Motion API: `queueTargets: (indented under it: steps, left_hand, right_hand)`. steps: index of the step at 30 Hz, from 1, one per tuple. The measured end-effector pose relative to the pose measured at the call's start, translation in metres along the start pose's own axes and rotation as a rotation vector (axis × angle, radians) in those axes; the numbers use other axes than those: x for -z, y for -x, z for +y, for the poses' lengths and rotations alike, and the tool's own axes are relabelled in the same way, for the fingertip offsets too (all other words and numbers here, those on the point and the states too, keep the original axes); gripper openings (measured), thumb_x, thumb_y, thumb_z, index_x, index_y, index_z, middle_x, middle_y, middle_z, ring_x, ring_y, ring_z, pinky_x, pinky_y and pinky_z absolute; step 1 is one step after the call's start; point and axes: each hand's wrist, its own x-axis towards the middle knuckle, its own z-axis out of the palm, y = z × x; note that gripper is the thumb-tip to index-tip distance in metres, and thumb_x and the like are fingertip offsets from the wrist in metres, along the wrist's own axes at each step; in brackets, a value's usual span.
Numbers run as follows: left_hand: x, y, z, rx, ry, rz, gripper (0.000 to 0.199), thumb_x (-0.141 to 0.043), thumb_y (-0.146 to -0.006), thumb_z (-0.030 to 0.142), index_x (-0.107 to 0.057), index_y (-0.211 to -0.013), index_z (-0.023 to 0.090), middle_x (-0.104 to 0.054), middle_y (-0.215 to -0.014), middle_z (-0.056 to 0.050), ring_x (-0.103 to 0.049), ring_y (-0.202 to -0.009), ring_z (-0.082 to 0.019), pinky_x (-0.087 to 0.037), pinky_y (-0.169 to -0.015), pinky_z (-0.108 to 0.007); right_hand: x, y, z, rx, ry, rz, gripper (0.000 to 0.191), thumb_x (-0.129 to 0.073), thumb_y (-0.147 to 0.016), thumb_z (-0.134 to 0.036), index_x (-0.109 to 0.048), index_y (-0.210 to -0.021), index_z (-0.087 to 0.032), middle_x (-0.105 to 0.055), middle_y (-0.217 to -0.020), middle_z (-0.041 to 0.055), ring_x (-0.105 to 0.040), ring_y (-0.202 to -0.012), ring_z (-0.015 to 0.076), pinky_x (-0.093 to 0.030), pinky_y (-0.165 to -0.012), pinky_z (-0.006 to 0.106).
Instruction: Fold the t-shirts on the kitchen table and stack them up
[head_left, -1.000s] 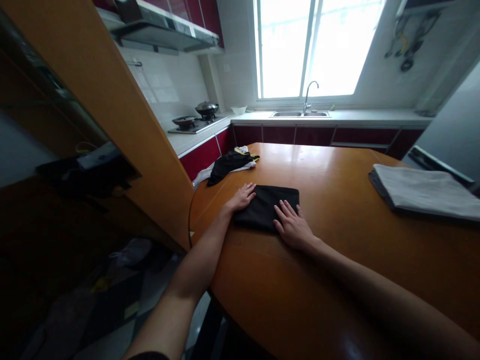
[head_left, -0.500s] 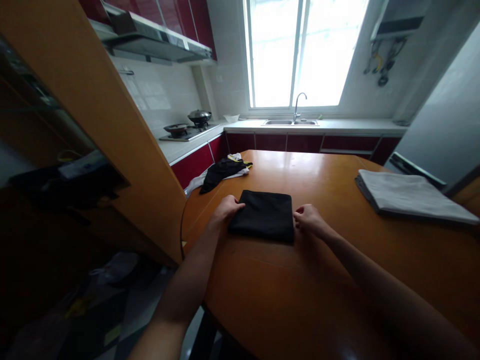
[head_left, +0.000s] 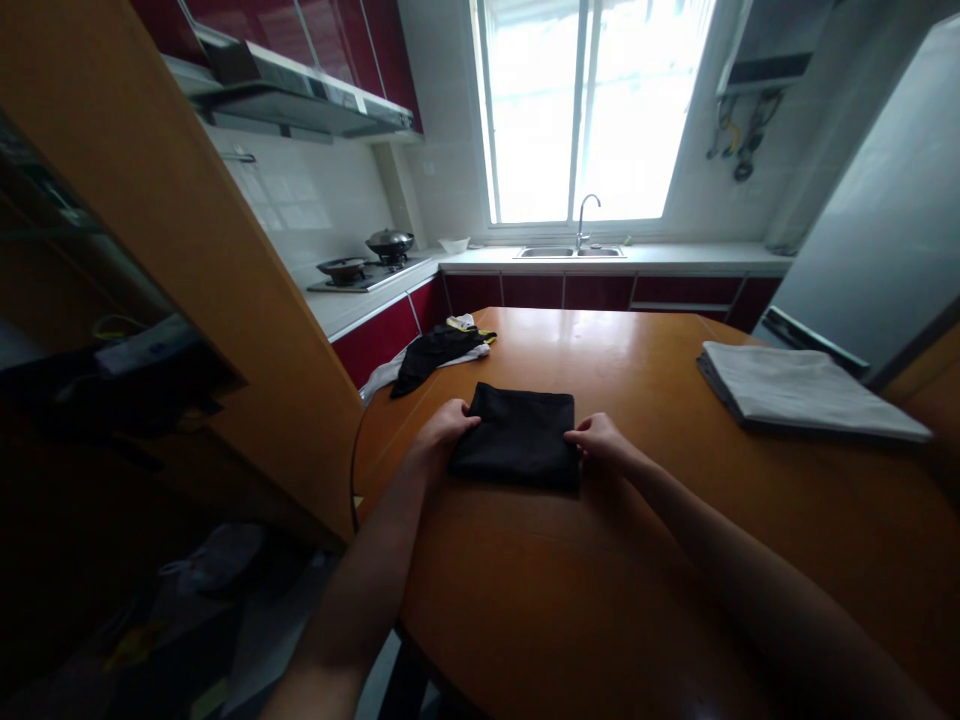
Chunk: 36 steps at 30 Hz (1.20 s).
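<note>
A black cloth [head_left: 517, 438], folded into a rough rectangle, lies on the wooden table [head_left: 637, 580] in front of me. My left hand [head_left: 448, 424] is closed on its left edge, thumb on top of the fabric. At the opposite edge my right hand [head_left: 598, 438] pinches the cloth's right side between thumb and fingers.
Crumpled black and white clothing [head_left: 435, 355] rests at the table's far left edge. A folded light grey cloth stack [head_left: 810, 390] lies at the right. Beyond the table are a counter with a sink [head_left: 570, 252] and a stove [head_left: 367, 275]. A wooden panel [head_left: 225, 300] stands at left.
My right hand has moved left from beside the cloth and now grips its right edge. My left hand stays on the left edge. The whole view has shifted slightly.
</note>
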Motion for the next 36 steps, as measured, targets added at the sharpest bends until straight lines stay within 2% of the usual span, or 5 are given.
queueTargets:
  steps: [8,17,22,29,36]
  left_hand:
    - [0.005,0.010,0.007,0.140,0.278,-0.043,0.074,-0.077,-0.080,0.027,-0.043,-0.146,0.021,-0.071,-0.094,-0.005,-0.064,-0.068,-0.014,-0.043,-0.053,-0.018]
    - [0.000,0.002,0.000,-0.037,0.618,-0.169,0.078,-0.083,-0.072,0.022,-0.051,-0.143,0.024,-0.074,-0.091,-0.003,-0.065,-0.060,-0.011,-0.044,-0.048,-0.016]
    - [-0.024,0.007,0.019,-0.097,0.665,-0.132,0.048,-0.081,-0.075,0.019,-0.069,-0.121,0.014,-0.074,-0.114,-0.012,-0.072,-0.087,-0.018,-0.057,-0.069,-0.023]
    - [-0.058,0.023,0.051,-0.267,0.749,-0.303,0.077,-0.081,-0.078,0.034,-0.050,-0.147,0.018,-0.072,-0.123,-0.012,-0.072,-0.103,-0.026,-0.060,-0.088,-0.037]
    - [-0.088,0.029,0.103,-0.542,0.549,-0.333,0.082,-0.078,-0.081,0.047,-0.045,-0.151,0.023,-0.051,-0.150,-0.011,-0.065,-0.118,-0.032,-0.059,-0.092,-0.039]
  right_hand:
    - [-0.007,0.000,0.002,0.048,-0.042,0.078,0.016,-0.067,-0.075,-0.007,-0.061,-0.062,-0.013,-0.053,-0.044,-0.0030,-0.050,-0.039,0.0082,-0.034,-0.035,0.016]
    - [0.001,0.004,0.006,-0.042,-0.274,0.057,0.012,-0.063,-0.081,-0.009,-0.058,-0.072,-0.015,-0.050,-0.049,-0.0055,-0.047,-0.039,0.0070,-0.039,-0.037,0.016]
    - [0.025,0.011,0.013,-0.125,-0.395,0.016,0.015,-0.066,-0.081,-0.012,-0.055,-0.072,-0.017,-0.049,-0.051,-0.0058,-0.044,-0.038,0.0056,-0.038,-0.037,0.015]
    - [0.069,0.021,0.041,-0.223,-0.587,-0.059,0.013,-0.066,-0.087,-0.024,-0.060,-0.079,-0.016,-0.060,-0.062,-0.0006,-0.049,-0.043,0.0065,-0.040,-0.038,0.015]
    - [0.130,0.056,0.065,0.006,-0.762,0.023,0.024,-0.070,-0.078,-0.017,-0.070,-0.102,-0.020,-0.074,-0.092,0.0022,-0.066,-0.068,0.0107,-0.051,-0.054,0.016]
